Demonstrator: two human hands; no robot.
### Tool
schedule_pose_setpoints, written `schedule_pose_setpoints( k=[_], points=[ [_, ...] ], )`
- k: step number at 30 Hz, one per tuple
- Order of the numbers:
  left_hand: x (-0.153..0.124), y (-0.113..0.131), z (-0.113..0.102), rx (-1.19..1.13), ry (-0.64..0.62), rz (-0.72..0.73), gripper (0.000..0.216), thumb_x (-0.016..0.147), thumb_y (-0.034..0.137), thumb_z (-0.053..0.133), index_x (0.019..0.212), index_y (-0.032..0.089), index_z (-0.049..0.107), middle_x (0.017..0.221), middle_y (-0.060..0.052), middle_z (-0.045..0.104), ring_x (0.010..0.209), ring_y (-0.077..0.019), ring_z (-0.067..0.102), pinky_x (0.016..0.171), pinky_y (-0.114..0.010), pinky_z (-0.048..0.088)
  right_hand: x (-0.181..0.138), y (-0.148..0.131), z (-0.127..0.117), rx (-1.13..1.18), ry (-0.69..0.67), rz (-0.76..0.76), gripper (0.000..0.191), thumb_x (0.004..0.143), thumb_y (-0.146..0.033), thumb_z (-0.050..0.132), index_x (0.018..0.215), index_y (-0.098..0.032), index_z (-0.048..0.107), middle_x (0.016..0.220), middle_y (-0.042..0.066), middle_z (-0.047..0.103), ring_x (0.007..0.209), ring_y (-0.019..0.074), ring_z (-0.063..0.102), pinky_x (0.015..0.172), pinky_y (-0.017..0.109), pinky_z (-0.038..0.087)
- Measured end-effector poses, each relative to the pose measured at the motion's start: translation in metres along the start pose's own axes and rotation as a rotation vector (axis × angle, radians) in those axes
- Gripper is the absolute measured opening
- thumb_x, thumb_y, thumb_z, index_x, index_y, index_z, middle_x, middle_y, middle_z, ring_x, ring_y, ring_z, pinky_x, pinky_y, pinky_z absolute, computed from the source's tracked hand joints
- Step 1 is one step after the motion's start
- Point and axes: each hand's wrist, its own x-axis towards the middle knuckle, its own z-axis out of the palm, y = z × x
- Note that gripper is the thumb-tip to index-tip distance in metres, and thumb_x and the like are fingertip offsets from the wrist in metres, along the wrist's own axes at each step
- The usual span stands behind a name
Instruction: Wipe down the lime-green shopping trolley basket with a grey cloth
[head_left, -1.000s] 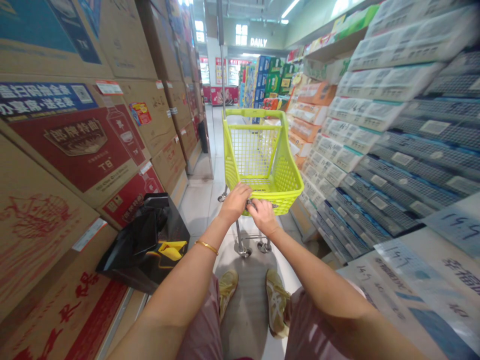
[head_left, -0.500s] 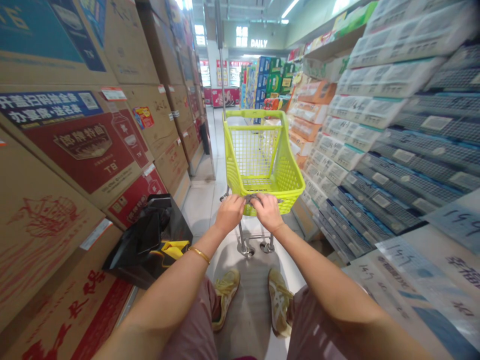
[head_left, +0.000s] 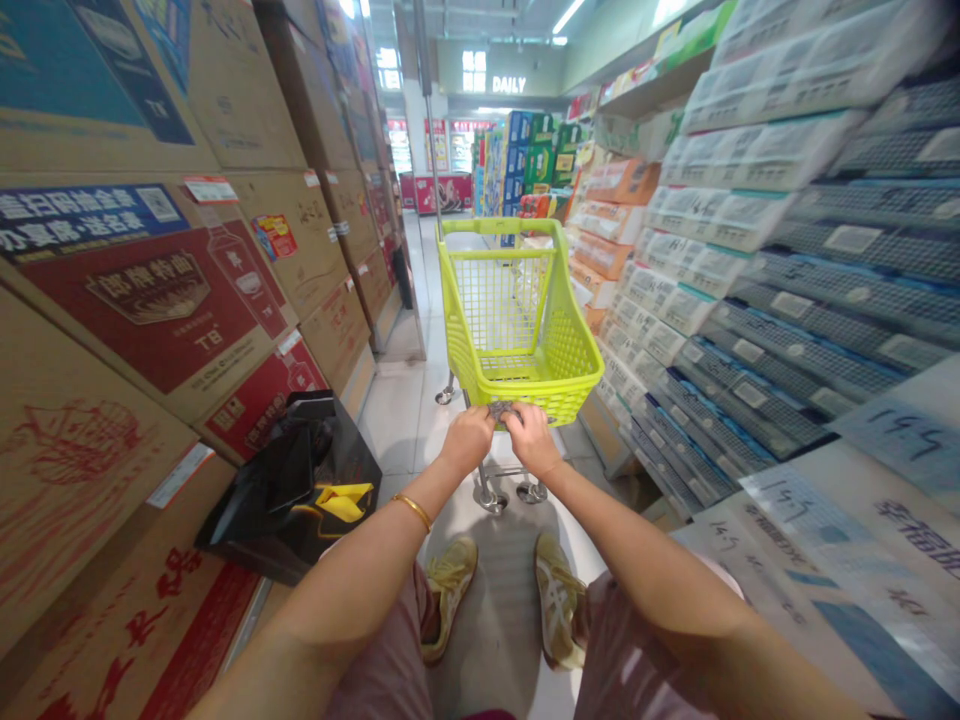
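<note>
My left hand (head_left: 470, 437) and my right hand (head_left: 531, 438) are close together straight ahead of me, both with fingers closed. Between them they pinch a small grey, speckled thing (head_left: 504, 409); its kind does not show, and my fingers cover much of it. Just beyond is the near end of a lime-green shopping cart (head_left: 536, 388). Whether the grey thing is part of the cart or only in front of it, I cannot tell. No goods show in the cart's basket. A gold bracelet (head_left: 414, 512) circles my left wrist.
Stacked cartons (head_left: 150, 300) line the left side, with a black bag (head_left: 300, 480) against them. On the right are piled packs (head_left: 750, 370) and price sheets (head_left: 847, 540). A thin pole (head_left: 437, 130) rises by the cart's far left corner. Tiled floor (head_left: 401, 430) runs between.
My hands have come slightly down, with the grey thing still between them. The cart and surroundings appear shifted a little left in view.
</note>
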Motion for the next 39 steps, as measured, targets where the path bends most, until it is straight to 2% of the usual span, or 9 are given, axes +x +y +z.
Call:
schedule_pose_setpoints(
  k=[6,11,15,19,23,26,31,39],
  points=[
    [0.005,0.002,0.007,0.025,0.039,-0.012,0.022,0.087,0.015,0.039,0.095,0.011,0.06,0.09,-0.011,0.059,0.088,-0.0216,0.054,0.073,-0.032,0.045,0.017,0.003,-0.018,-0.034,0.071,-0.045,0.024,0.088,-0.018,0.04,0.097,-0.02,0.062,0.101,0.009,0.054,0.086,0.0189,0.039,0.077,0.03,0.03],
    [0.01,0.007,0.006,-0.006,0.069,-0.06,0.027,0.089,0.015,0.034,0.098,0.01,0.06,0.089,-0.013,0.06,0.087,-0.0217,0.055,0.074,-0.033,0.044,0.035,0.008,-0.034,-0.039,0.102,0.041,0.026,0.088,-0.017,0.038,0.098,-0.022,0.062,0.105,0.009,0.051,0.093,0.0194,0.039,0.082,0.032,0.03],
    [0.012,0.007,0.005,-0.062,0.067,-0.081,0.027,0.088,0.016,0.036,0.089,0.01,0.062,0.086,-0.014,0.061,0.085,-0.0222,0.055,0.073,-0.034,0.045,0.026,0.012,-0.02,-0.027,0.061,0.024,0.024,0.088,-0.02,0.04,0.098,-0.022,0.063,0.103,0.009,0.053,0.091,0.0195,0.039,0.08,0.032,0.031],
    [0.012,0.004,0.004,-0.042,0.052,-0.105,0.025,0.085,0.016,0.039,0.08,0.01,0.063,0.085,-0.015,0.061,0.084,-0.0236,0.056,0.071,-0.035,0.045,0.008,0.009,-0.001,-0.023,-0.055,0.006,0.024,0.088,-0.019,0.041,0.098,-0.022,0.062,0.102,0.009,0.054,0.088,0.0195,0.04,0.076,0.032,0.031],
    [0.013,0.003,0.002,-0.047,0.052,-0.096,0.021,0.083,0.014,0.041,0.086,0.01,0.062,0.086,-0.013,0.062,0.084,-0.0219,0.056,0.073,-0.033,0.046,-0.004,0.004,0.008,-0.042,-0.136,-0.008,0.021,0.087,-0.019,0.043,0.093,-0.021,0.062,0.101,0.009,0.056,0.087,0.0195,0.041,0.075,0.032,0.03],
    [0.013,0.002,0.001,-0.053,0.046,-0.088,0.02,0.082,0.013,0.042,0.088,0.01,0.061,0.087,-0.013,0.063,0.086,-0.0219,0.057,0.075,-0.034,0.046,-0.006,0.003,0.007,-0.071,-0.143,-0.035,0.02,0.088,-0.02,0.042,0.092,-0.02,0.062,0.103,0.009,0.057,0.087,0.0199,0.041,0.074,0.032,0.029],
    [0.015,0.0,0.002,-0.059,0.06,-0.096,0.021,0.083,0.013,0.04,0.086,0.01,0.061,0.085,-0.013,0.063,0.084,-0.021,0.057,0.075,-0.034,0.046,0.006,0.005,-0.005,-0.074,-0.114,-0.042,0.023,0.089,-0.019,0.04,0.098,-0.021,0.061,0.102,0.009,0.057,0.085,0.0194,0.04,0.075,0.032,0.028],
    [0.018,0.001,0.006,-0.014,0.103,-0.082,0.027,0.087,0.019,0.038,0.08,0.012,0.063,0.078,-0.011,0.064,0.075,-0.0185,0.059,0.068,-0.03,0.045,0.033,0.008,-0.038,-0.037,0.05,0.071,0.027,0.088,-0.018,0.039,0.102,-0.022,0.061,0.107,0.01,0.052,0.09,0.0201,0.04,0.08,0.033,0.029]
  ],
)
